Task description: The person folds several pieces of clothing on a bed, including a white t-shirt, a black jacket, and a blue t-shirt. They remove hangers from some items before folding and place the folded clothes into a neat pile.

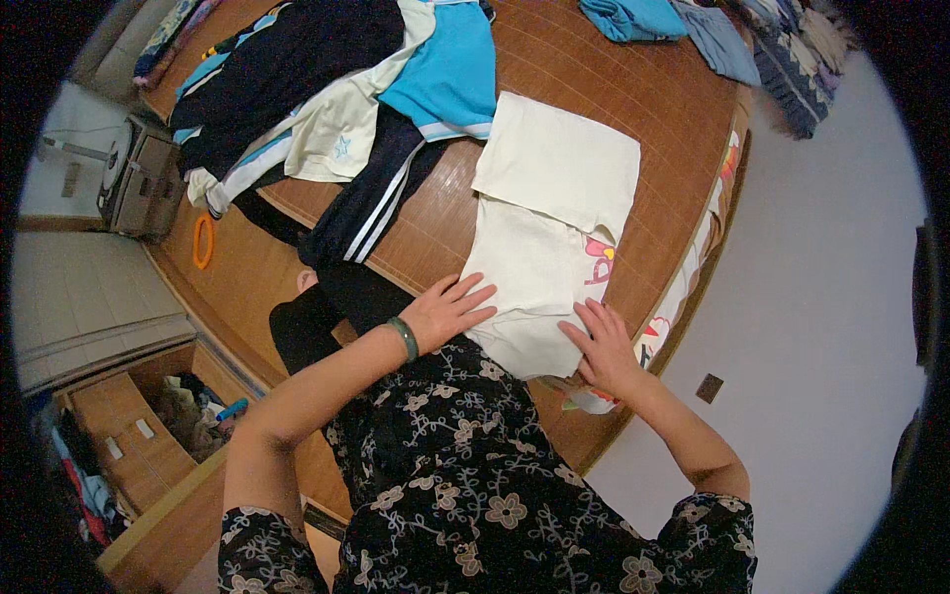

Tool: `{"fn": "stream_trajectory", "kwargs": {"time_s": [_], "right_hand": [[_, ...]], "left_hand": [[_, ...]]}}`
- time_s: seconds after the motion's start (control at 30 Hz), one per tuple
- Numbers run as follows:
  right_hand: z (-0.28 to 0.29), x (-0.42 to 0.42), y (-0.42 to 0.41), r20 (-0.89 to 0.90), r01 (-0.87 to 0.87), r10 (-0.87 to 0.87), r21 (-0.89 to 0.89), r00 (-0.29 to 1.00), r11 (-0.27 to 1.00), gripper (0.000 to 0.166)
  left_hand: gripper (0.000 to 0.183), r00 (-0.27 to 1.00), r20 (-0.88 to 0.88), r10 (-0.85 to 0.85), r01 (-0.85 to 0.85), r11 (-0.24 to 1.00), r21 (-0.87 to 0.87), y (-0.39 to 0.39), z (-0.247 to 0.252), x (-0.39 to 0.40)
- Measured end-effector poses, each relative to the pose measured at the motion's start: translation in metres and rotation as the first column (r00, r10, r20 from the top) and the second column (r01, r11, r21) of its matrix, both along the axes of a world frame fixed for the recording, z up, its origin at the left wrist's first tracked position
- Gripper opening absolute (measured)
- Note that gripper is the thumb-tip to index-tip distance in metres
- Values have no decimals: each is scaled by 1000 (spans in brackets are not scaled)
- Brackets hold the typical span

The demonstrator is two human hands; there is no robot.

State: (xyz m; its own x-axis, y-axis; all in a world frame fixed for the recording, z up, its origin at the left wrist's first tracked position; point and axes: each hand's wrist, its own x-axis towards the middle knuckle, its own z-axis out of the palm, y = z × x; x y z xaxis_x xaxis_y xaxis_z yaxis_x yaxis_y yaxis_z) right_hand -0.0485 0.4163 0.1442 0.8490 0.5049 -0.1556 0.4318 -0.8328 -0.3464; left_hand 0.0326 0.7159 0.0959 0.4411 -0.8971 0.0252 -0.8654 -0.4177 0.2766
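Note:
A cream-white garment (pixel 531 252), partly folded, lies flat before me on a brown woven mat (pixel 438 200). Its far part is turned over toward me, and a pink and yellow print shows at its right edge. My left hand (pixel 447 310) rests palm down on the near left edge, fingers spread; a dark green bangle (pixel 404 338) circles that wrist. On the near right edge lies my right hand (pixel 605 347), its fingers on the cloth and the thumb apart from them. Neither hand visibly pinches the fabric.
Left of the garment lie dark trousers with white stripes (pixel 382 200), a blue garment (pixel 449 74) and a cream one with a star (pixel 330 141). Folded blue clothes (pixel 634 18) sit at the far right. An open drawer (pixel 159 505) and an orange ring (pixel 202 241) are at left.

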Motion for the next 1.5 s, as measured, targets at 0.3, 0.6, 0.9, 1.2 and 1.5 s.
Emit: {"fn": "stream_trajectory", "kwargs": {"time_s": [0.3,0.6,0.9,1.2,1.5], "right_hand": [[-16,14,-4,26,71,-82,301,996,951,32],[11,137,-27,-247,514,-534,738,809,437,25],[-10,207,6,329,496,-633,413,701,764,46],[-61,170,-10,464,701,-641,59,612,711,48],[-22,134,0,136,677,-700,181,701,713,51]], "left_hand": [[27,853,-499,152,-291,932,-213,4,9,4],[33,715,-597,362,-690,503,-521,-52,72,143],[46,787,-106,608,-615,756,-226,-100,29,151],[50,732,-41,681,-678,719,-154,-85,-15,108],[52,568,-559,603,-821,376,-429,-74,-5,76]]}}
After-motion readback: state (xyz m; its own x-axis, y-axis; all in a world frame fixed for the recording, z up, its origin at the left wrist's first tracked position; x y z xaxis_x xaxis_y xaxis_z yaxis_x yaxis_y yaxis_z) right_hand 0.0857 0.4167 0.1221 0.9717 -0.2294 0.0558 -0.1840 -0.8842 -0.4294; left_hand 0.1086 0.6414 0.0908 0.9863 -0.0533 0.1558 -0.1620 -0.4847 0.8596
